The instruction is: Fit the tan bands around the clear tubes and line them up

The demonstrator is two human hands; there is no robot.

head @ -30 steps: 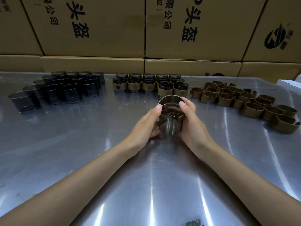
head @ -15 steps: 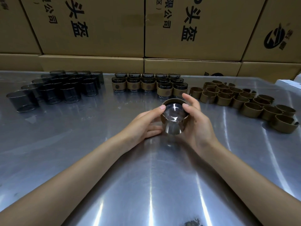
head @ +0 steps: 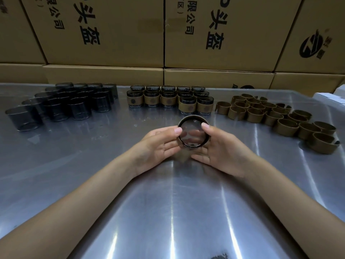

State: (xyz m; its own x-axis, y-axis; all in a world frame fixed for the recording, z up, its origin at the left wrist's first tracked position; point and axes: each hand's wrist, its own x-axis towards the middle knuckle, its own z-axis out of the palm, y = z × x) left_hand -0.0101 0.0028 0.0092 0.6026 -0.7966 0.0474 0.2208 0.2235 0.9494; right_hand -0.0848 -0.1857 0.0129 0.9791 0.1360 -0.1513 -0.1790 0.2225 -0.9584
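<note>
A clear tube (head: pixel 192 134) with a tan band around it is held between both hands just above the steel table, its open end tilted toward me. My left hand (head: pixel 158 144) grips its left side with the thumb on the rim. On the other side my right hand (head: pixel 222 148) does the same, thumb on the right rim. Several bare dark-tinted tubes (head: pixel 61 105) stand at the back left. Banded tubes (head: pixel 168 99) stand in rows at the back centre. Loose tan bands (head: pixel 276 116) lie at the right.
The shiny steel table (head: pixel 168 212) reaches to my near side. Stacked cardboard boxes (head: pixel 168 34) with black print wall off the back. A white object (head: pixel 330 97) shows at the far right edge.
The tube has tipped so its open end faces me more, and the band sits further down over it. Both hands shifted slightly nearer and lower.
</note>
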